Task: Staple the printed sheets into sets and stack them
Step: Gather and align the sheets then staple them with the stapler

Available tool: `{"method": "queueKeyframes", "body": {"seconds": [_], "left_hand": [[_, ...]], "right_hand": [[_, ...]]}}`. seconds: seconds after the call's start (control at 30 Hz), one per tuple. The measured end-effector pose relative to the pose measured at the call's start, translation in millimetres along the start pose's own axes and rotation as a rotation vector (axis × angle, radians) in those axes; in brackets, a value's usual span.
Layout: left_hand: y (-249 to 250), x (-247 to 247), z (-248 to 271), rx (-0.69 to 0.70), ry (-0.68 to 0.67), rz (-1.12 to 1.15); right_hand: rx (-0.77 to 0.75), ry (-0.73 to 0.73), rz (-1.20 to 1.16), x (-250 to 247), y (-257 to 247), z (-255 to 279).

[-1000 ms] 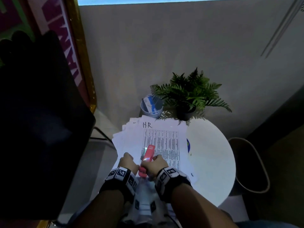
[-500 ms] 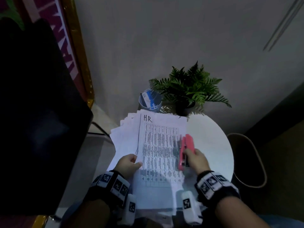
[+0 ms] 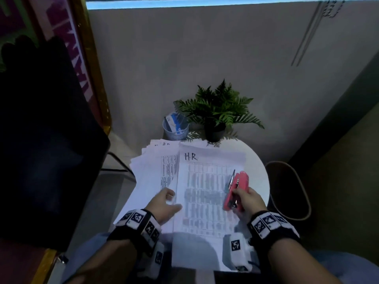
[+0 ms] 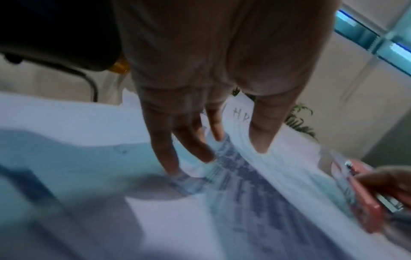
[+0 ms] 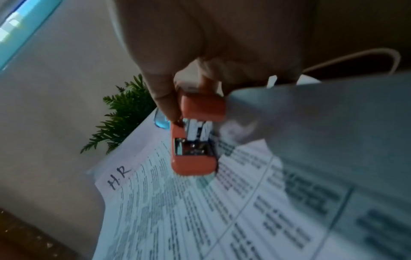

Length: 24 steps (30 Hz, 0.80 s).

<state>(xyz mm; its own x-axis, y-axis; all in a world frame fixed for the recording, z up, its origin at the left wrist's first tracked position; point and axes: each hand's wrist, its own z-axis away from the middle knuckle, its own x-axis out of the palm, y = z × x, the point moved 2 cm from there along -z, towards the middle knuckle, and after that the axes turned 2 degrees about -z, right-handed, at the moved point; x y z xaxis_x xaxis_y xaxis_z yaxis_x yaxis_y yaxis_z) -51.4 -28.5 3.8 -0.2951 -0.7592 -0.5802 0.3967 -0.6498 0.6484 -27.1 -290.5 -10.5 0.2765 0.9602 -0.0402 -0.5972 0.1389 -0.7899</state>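
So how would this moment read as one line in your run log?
left hand: thumb on left edge of HR sheets | right hand: grips pink stapler, jaws open, at their right edge

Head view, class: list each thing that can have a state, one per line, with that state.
stapler: open, metal magazine showing, at the HR sheets' right edge.
right hand: grips the stapler.
left hand: fingers straight, resting on the paper stack.
HR sheets: lying on the fanned paper stack.
cup: upright, holding a blue-white box.
potted fern: upright.
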Motion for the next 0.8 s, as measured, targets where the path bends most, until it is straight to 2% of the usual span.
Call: {"method": "queueKeyframes", "body": {"seconds": [0.07, 0.13, 0.23, 0.33, 0.4, 0.47, 0.53, 0.67, 0.73, 0.8], "left_hand": [[0.6, -3.5, 2.0, 0.021, 0.086, -0.314], [2.6, 1.5, 5.9, -0.007, 0.005, -0.5], [8.9, 16.8, 12.1, 0.04, -0.084, -0.729], [13.1, 30.8, 19.4, 0.087, -0.216, -0.919], [16.0, 33.6, 24.4, 0.12, -0.264, -1.08], [20.2, 32.3, 27.6, 0.154, -0.257, -1.177], [25.3, 29.9, 30.4, 0.2, -0.236, -1.18], [36.6, 23.0, 18.2, 0.297, -0.075, -0.973], [34.3, 25.5, 5.6, 0.269, -0.142, -0.863], [29.9, 30.1, -4.5, 0.175, -0.257, -0.839]], "right_hand": [[-0.013, 0.037, 0.053, -5.7, -1.0, -2.9], [-0.032, 0.053, 0.147, -10.9, -5.2, -3.3], [-0.111, 0.092, 0.417, -18.2, -21.9, -0.3], [-0.119, 0.034, 0.588, -17.9, -38.4, -3.2], [-0.132, 0.04, 0.828, -16.4, -46.7, -3.7], [-0.187, 0.122, 1.102, -16.0, -53.3, -1.6], [-0.213, 0.149, 1.141, -14.5, -55.5, 0.9], [-0.197, 0.038, 1.042, -5.9, -52.8, -3.0], [-0.208, -0.004, 1.063, -2.2, -47.1, -3.2], [-0.21, -0.055, 1.073, 0.4, -38.4, -3.3]]}}
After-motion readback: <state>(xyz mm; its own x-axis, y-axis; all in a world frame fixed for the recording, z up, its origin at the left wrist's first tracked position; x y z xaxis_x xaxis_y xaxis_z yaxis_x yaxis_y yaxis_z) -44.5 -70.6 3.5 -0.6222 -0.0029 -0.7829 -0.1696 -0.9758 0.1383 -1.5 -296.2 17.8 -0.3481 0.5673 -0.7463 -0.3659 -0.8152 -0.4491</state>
